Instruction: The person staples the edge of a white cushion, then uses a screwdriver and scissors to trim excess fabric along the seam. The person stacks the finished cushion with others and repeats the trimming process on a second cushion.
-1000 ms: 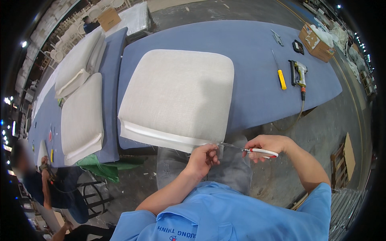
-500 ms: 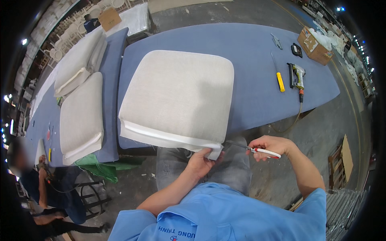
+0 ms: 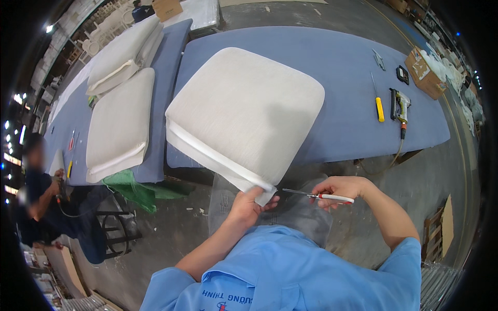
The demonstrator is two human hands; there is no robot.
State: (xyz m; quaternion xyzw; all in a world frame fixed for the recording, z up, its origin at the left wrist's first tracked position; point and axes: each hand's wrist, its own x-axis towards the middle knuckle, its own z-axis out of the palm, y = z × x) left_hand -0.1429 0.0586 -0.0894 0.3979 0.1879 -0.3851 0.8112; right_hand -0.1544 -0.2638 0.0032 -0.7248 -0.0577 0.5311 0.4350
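Note:
A cream fabric-covered cushion (image 3: pixel 244 109) lies on the blue-covered table, its near edge jutting over the table's front. Along that edge runs a loose white fabric flap (image 3: pixel 212 155). My left hand (image 3: pixel 248 208) pinches the flap at its near right corner, thumb on top. In my right hand (image 3: pixel 340 191) is a pair of scissors (image 3: pixel 337 197) with red and white handles. Their blades point left, the tips a little right of the held corner and apparently not touching the cloth.
On the table's right lie a yellow-handled screwdriver (image 3: pixel 379 109), a staple gun (image 3: pixel 400 106) with a hose, a black case (image 3: pixel 402 74) and a cardboard box (image 3: pixel 425 72). More cushions (image 3: pixel 122 122) rest on the left table. A co-worker (image 3: pixel 44 181) sits at far left.
The cushion has turned, its near right corner swinging left and toward me with my left hand. The scissors have moved slightly left, and their blades now point more level. The whole view has shifted.

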